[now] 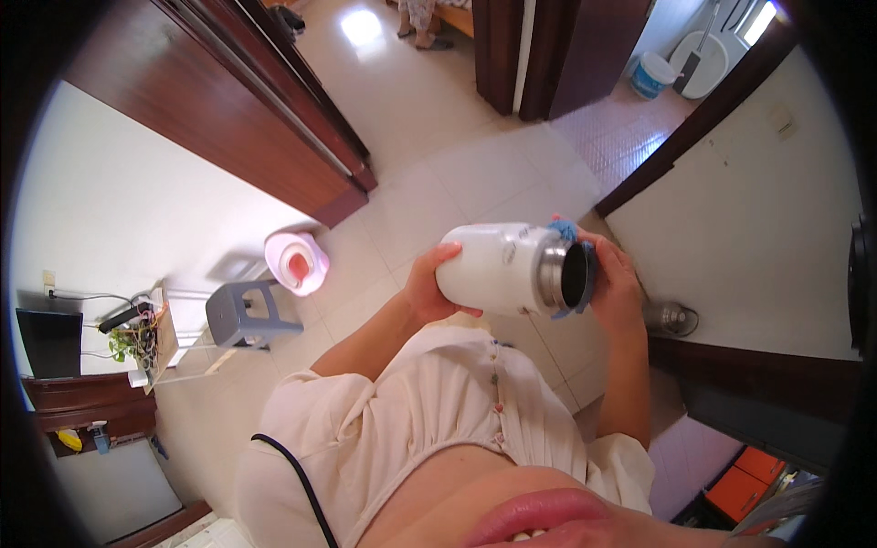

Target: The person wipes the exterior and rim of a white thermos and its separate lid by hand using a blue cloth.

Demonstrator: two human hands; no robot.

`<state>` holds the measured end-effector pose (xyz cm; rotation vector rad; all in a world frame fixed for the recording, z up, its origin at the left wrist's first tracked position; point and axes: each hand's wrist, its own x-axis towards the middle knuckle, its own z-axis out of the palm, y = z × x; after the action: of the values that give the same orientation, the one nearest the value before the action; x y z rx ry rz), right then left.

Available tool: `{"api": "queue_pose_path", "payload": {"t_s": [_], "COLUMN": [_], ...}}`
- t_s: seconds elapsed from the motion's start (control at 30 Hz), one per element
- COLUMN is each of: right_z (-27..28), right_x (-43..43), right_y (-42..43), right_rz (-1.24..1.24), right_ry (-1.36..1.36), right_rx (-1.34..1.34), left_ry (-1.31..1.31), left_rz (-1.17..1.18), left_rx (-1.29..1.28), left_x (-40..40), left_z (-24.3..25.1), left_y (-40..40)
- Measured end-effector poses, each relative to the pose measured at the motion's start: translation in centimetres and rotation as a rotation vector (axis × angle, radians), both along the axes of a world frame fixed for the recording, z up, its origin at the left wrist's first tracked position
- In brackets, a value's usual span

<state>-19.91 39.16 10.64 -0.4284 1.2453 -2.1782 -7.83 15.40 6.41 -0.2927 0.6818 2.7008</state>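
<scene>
A white vacuum flask [483, 267] with a bare steel neck [549, 277] lies tilted sideways in front of my chest. Its dark mouth faces right, with no lid on it. My left hand [433, 284] grips the flask near its base. At the mouth end, my right hand [612, 277] holds a blue cloth [564, 229] against the rim and neck. Part of the cloth shows beyond the mouth, and the rest is hidden behind the flask and my fingers. The inside of the flask is too dark to make out.
A grey plastic stool [236, 315] and a pink potty [298, 264] stand at left, near a glass-topped table [168, 329]. A steel flask [668, 318] is by the right wall. Beyond a doorway are a bucket [652, 75] and another person's feet [425, 41].
</scene>
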Motion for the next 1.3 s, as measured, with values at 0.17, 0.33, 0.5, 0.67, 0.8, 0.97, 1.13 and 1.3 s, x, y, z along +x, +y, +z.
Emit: {"api": "queue_pose_path", "payload": {"t_s": [0.17, 0.33, 0.5, 0.67, 0.8, 0.97, 1.13, 1.3], "right_z": [4.0, 3.4, 1.5, 2.5, 0.8, -2.4, -2.5, -0.3], "right_x": [-1.3, -1.2, -1.2, -0.7, -0.4, -0.2, -3.5, -4.4], "right_y": [-2.3, -8.6, -15.5, -18.6, -19.3, -16.7, -9.8, -8.1], "right_rz": [0.104, -0.216, -0.491, -0.715, -0.755, -0.784, -0.607, -0.686], "right_ry": [0.139, 0.840, 1.110, 1.153, 1.151, 1.111, -0.160, -0.197], "right_rx": [0.208, 0.778, 0.825, 0.809, 0.779, 0.863, 0.254, 0.105], "left_ry": [0.064, 0.191, 0.341, 0.336, 0.142, -0.020, 0.031, 0.114], "left_rz": [0.137, 0.382, 0.717, 0.745, 0.477, 0.219, -0.008, -0.029], "left_rx": [-0.361, -0.605, -0.851, -0.583, -0.372, -0.031, 0.439, 0.467], "left_x": [-1.1, -2.8, -4.2, -6.6, -8.1, -8.4, -8.2, -7.4], "left_z": [2.2, 1.3, 1.2, 1.2, 1.1, -1.0, -1.9, -2.6], "left_y": [-3.3, -7.3, -10.3, -12.0, -13.9, -15.2, -15.1, -15.3]}}
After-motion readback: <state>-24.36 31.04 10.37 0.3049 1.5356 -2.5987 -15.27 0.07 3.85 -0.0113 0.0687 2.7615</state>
